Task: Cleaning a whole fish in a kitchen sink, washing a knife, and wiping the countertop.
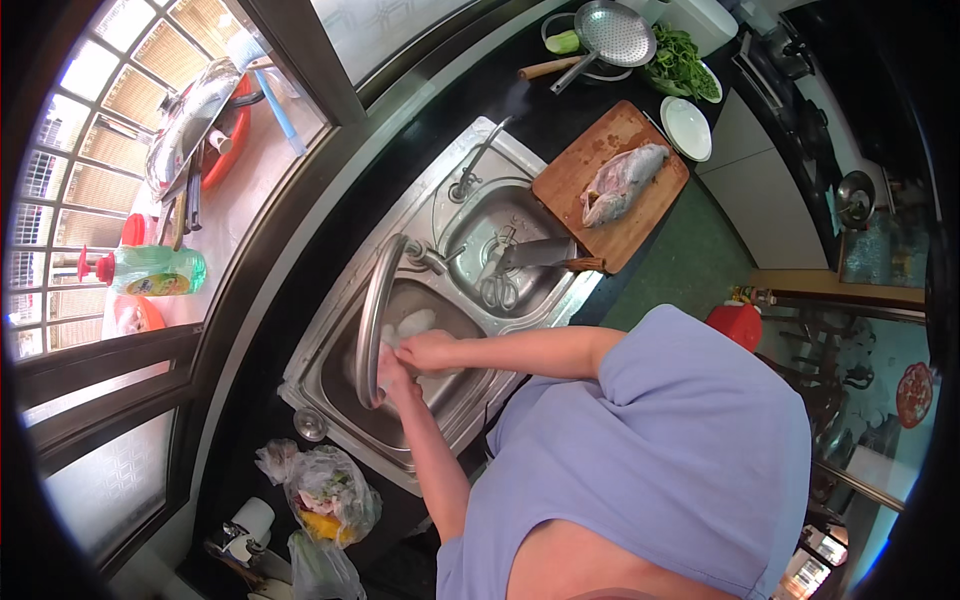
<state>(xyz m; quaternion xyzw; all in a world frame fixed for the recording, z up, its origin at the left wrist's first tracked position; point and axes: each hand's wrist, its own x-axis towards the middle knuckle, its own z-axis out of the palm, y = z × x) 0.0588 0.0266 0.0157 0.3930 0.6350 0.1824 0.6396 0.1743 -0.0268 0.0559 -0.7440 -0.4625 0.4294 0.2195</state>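
Note:
Both hands are together in the left basin of a steel sink (330,360), partly hidden behind the curved faucet (373,322). My right hand (427,350) has its fingers bent against my left hand (396,381), which lies below the spout. Whether anything is held between them is hidden. Pale, whitish things (416,322) lie in the basin just beyond my fingers; their kind is unclear. The neighbouring basin (465,225) holds a cleaver (536,253) with a wooden handle and a pair of scissors (499,291).
A whole fish (626,184) lies on a wooden cutting board (570,161) beside the sink. Behind it are a perforated skimmer (615,34), leafy greens (679,64) and white plates (686,129). Plastic bags of food (330,495) sit left of the sink. A soap bottle (157,270) lies by the window.

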